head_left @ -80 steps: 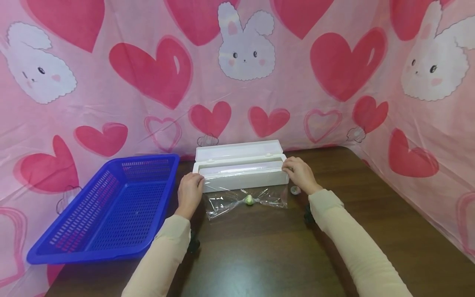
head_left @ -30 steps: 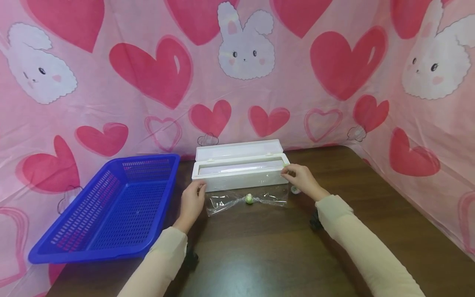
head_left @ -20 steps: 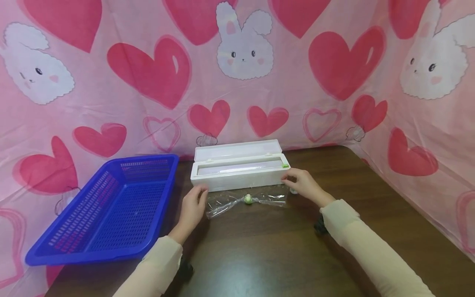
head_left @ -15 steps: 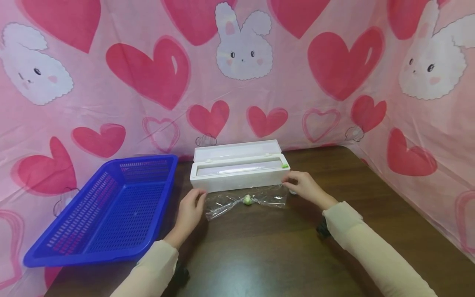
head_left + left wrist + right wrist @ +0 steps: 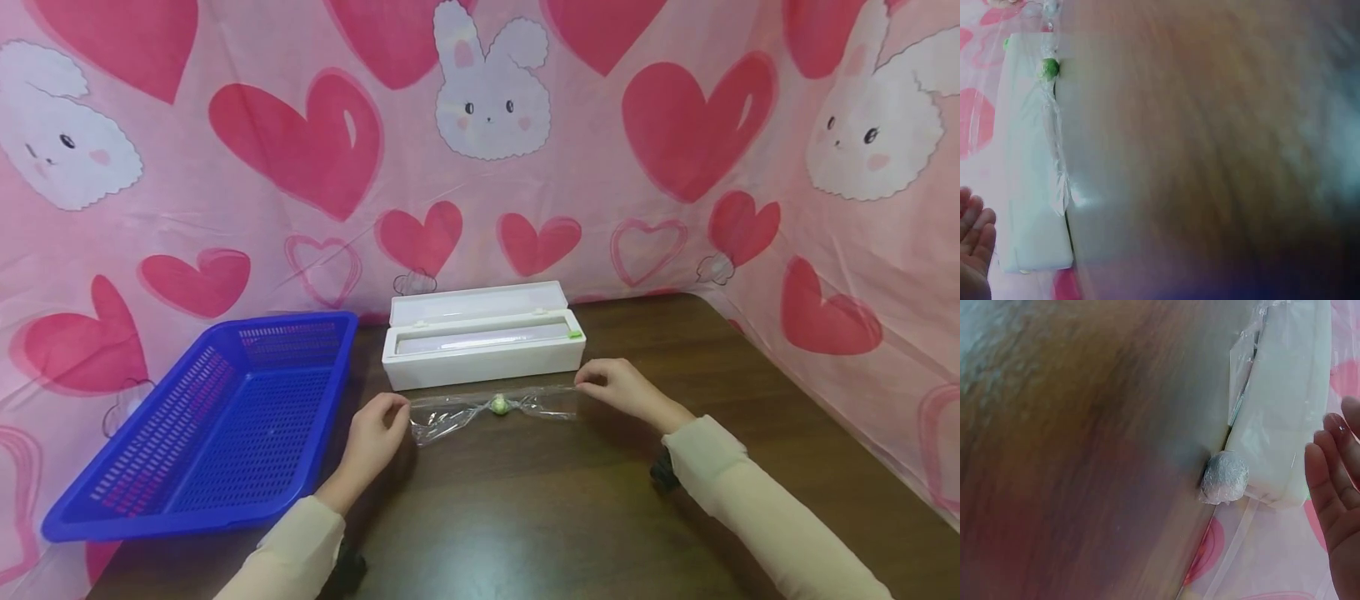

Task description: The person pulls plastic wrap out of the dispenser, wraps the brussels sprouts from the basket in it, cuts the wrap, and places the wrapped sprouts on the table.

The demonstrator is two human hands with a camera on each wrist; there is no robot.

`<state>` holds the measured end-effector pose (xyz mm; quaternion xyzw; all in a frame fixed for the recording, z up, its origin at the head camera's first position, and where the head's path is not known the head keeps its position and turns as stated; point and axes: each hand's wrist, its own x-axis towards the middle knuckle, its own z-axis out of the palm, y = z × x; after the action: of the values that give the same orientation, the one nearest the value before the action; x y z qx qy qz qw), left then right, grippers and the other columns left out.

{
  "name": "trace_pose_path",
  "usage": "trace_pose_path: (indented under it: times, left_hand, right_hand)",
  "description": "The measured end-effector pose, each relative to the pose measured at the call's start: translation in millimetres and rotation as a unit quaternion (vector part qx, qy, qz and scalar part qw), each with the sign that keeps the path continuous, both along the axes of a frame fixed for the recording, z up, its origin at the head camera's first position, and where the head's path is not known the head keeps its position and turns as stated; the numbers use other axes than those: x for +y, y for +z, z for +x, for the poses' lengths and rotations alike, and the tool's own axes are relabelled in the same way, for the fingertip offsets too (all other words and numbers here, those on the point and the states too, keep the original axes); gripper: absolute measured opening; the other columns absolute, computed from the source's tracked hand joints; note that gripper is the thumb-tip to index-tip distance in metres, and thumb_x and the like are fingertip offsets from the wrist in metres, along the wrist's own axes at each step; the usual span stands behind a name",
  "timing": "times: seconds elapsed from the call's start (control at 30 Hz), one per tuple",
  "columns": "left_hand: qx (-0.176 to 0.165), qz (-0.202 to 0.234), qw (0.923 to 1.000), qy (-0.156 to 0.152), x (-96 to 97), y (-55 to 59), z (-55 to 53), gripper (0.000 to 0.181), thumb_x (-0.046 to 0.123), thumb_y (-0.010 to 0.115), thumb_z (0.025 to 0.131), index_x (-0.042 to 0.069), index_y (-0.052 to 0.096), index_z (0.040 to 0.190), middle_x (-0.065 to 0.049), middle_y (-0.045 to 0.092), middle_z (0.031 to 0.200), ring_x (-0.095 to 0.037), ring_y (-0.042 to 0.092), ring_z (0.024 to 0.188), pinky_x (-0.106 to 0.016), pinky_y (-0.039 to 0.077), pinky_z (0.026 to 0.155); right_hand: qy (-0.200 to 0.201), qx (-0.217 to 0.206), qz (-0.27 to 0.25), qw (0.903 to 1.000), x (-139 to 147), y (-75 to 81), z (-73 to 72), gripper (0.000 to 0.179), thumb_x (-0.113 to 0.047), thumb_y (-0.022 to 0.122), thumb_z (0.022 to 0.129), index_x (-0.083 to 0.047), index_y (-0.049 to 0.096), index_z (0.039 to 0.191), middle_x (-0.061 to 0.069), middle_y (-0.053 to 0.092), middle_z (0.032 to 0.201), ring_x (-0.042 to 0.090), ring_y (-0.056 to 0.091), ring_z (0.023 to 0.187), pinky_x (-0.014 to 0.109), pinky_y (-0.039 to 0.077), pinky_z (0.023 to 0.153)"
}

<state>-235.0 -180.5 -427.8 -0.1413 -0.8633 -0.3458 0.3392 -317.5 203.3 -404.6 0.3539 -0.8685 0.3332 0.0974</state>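
Note:
In the head view, my left hand pinches the left edge of a clear sheet of cling film, and the right hand pinches its right edge. The sheet is stretched low between them and is hard to see. Below it, on the table, lies a small round green-and-white piece in film twisted out to both sides, also in the left wrist view as a green ball. Behind stands a white cling film box with its lid up and a green slider at the right end.
A blue perforated basket stands left of my left arm. A film-covered ball sits by the box's right end, hidden behind the right hand in the head view. A pink heart-print cloth hangs behind the brown table.
Both hands have come off the box's front edge toward me and down, the film between them. The green slider at the box's right end has come into view.

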Motion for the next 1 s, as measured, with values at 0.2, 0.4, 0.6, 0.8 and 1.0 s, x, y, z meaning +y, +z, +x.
trace_pose_path:
  times: [0.2,0.4,0.6,0.8,1.0]
  left_hand:
    - [-0.052,-0.024,0.9984,0.0,-0.7,-0.5,1.5,0.009,0.01,0.069,0.082,0.007,0.067,0.074,0.003,0.06,0.068,-0.013,0.055,0.063,-0.034,0.046,0.06]
    - [-0.144,-0.042,0.9887,0.012,-0.4,0.4,0.2,0.013,0.013,0.072,0.079,0.009,0.066,0.069,0.005,0.057,0.064,-0.011,0.05,0.059,-0.03,0.043,0.056]
    - [-0.187,-0.057,0.9807,-0.005,0.8,-1.9,0.6,0.013,0.008,0.076,0.074,0.009,0.063,0.071,0.003,0.058,0.069,-0.013,0.053,0.064,-0.032,0.045,0.061]
    - [-0.214,-0.067,0.9744,-0.012,2.7,-0.5,1.6,0.016,0.004,0.075,0.072,0.01,0.061,0.074,0.003,0.059,0.072,-0.014,0.054,0.066,-0.034,0.044,0.062]
    - [-0.197,-0.089,0.9764,0.0,2.8,0.8,1.1,0.018,0.004,0.076,0.071,0.012,0.061,0.073,-0.002,0.064,0.085,-0.014,0.05,0.063,-0.033,0.041,0.059]
  right_hand:
    - [0.039,-0.018,0.018,0.9989,2.9,-2.0,0.5,0.009,-0.004,0.069,0.08,-0.012,0.066,0.08,-0.009,0.061,0.079,0.009,0.053,0.072,0.035,0.047,0.065]
    - [0.063,-0.07,0.048,0.9944,4.7,-3.0,1.8,0.006,-0.007,0.068,0.082,-0.012,0.066,0.081,-0.008,0.06,0.08,0.01,0.052,0.073,0.032,0.048,0.067]
    - [0.084,-0.093,0.076,0.9891,4.2,-5.4,1.6,0.002,-0.008,0.067,0.083,-0.009,0.067,0.083,-0.009,0.059,0.08,0.01,0.051,0.073,0.034,0.047,0.068]
    - [0.085,-0.108,0.097,0.9857,3.8,-8.1,1.8,0.008,-0.007,0.067,0.083,-0.007,0.066,0.091,-0.007,0.059,0.082,0.009,0.053,0.075,0.027,0.047,0.068]
    - [0.077,-0.108,0.111,0.9849,3.4,-9.1,2.0,0.011,-0.014,0.071,0.081,-0.009,0.068,0.09,-0.008,0.056,0.081,0.011,0.051,0.076,0.028,0.046,0.069]
